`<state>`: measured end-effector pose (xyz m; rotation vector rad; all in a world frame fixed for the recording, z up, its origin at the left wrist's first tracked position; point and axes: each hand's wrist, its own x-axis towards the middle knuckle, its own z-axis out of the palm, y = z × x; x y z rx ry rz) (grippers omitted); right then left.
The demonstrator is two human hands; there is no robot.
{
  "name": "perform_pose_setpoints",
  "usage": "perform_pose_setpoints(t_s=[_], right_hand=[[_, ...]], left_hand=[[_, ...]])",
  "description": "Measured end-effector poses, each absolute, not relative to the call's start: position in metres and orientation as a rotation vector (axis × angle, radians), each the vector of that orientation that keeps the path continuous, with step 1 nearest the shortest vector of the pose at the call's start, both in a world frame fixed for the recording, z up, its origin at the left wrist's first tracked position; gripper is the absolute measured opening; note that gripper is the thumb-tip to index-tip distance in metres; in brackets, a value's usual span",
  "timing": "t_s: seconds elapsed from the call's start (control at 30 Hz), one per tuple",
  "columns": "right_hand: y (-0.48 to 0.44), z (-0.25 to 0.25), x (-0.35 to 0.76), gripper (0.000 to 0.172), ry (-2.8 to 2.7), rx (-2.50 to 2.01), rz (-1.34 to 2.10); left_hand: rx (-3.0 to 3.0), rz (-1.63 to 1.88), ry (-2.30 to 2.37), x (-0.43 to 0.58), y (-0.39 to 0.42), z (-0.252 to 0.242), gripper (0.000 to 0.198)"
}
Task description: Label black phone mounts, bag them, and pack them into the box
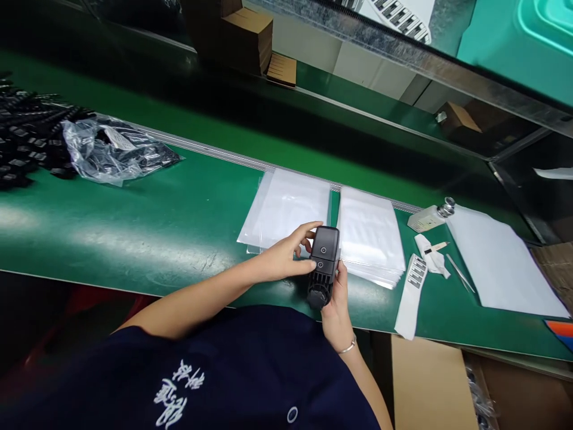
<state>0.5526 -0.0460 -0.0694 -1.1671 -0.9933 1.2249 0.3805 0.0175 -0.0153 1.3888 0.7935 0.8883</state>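
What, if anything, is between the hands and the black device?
Nothing visible. The left hand and right hand both grip the black device directly, in front of the clear bag stacks.

bag stacks (286, 206) ahead, open mat (156, 227) left

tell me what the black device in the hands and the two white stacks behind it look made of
The black device: probably moulded plastic, satin finish; soft sheen on its flat face, ribbed lower body. The white stacks: likely thin plastic bags, glossy; shiny faces, translucent edges.
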Motion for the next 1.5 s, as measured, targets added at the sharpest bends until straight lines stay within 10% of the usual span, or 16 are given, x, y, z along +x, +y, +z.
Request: perform_pose_setpoints(t_s=[0.23,0.47,0.77,1.03,1.5], right_hand=[[-0.063,-0.061,0.553,0.070,-1.027,-1.130,1.270],[-0.037,-0.068,0.554,0.046,-0.737,-0.983,1.280],[-0.033,-0.040,0.571,0.055,-0.837,-0.951,1.387],[-0.020,-0.036,0.571,0.039,-0.869,-1.117,1.373],[-0.042,-0.002,0.531,0.037,-2.001,-0.949,0.180]], left_hand=[[1.214,0.927,0.858,0.383,0.028,-0.004,0.031],[1.665,0.839,0.743,0.353,0.009,-0.002,0.082],[0.963,0.891,0.675,0.344,0.005,-0.024,0.090],[0.334,0.764,0.622,0.348,0.002,-0.046,0.044],[0.256,0.587,0.621,0.379,0.032,-0.060,0.060]])
